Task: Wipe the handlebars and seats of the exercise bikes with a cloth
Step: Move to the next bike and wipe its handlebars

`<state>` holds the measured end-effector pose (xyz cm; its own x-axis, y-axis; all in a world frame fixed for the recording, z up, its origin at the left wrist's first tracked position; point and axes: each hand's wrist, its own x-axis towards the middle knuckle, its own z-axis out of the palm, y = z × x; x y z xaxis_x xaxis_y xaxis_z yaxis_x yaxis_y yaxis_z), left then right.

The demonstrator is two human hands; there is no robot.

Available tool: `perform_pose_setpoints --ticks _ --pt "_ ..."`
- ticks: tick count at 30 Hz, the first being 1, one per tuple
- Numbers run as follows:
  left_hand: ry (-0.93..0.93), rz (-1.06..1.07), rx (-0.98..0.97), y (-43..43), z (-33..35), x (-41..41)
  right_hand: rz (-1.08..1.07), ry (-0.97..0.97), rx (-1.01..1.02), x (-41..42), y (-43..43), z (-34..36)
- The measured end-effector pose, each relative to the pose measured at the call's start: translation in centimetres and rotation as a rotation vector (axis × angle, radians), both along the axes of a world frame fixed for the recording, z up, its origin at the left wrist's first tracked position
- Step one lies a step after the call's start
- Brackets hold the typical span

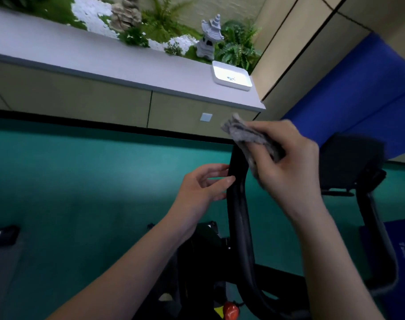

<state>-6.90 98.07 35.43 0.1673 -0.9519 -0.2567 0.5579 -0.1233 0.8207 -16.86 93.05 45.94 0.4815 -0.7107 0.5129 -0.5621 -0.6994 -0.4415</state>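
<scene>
Your left arm comes up from the lower left of the frame, and your left hand [203, 185] sits at centre with the palm turned toward the handlebar [239, 215]. Its fingers [228, 180] are nearly straight and slightly spread, with the tips touching the bar's left edge. The grip is wide and not closed round the bar. Your right arm rises from the lower right with the wrist bent. Your right hand [291, 167] sits right of centre, a little higher than the left. Its grip is curled tight on the cloth [245, 135], fingers folded over the bunched fabric.

The cloth is grey, crumpled and blurred. One end sticks up past your fingers, and the rest drapes against the top end of the bar. The handlebar is a smooth black curved bar climbing from bottom centre to mid-frame, with a second bar [379, 232] toward the right edge. A teal floor [81, 181] lies beneath.
</scene>
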Motion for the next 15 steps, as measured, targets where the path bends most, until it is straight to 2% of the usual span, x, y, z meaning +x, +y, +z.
perform_pose_setpoints --ticks 6,10,13,15 --pt "-0.040 0.128 0.071 1.5 0.1 -2.1 0.257 0.643 -0.211 2.2 -4.6 1.3" --pt "-0.073 0.210 0.078 2.3 0.1 -3.7 0.458 0.949 -0.328 2.1 -3.6 0.3" --pt "-0.112 0.276 0.086 2.9 -0.1 -4.6 0.616 1.056 -0.249 2.0 -2.4 -0.1" --pt "-0.127 0.315 0.089 3.1 -0.2 -5.0 0.616 0.991 -0.241 2.4 -2.8 0.5"
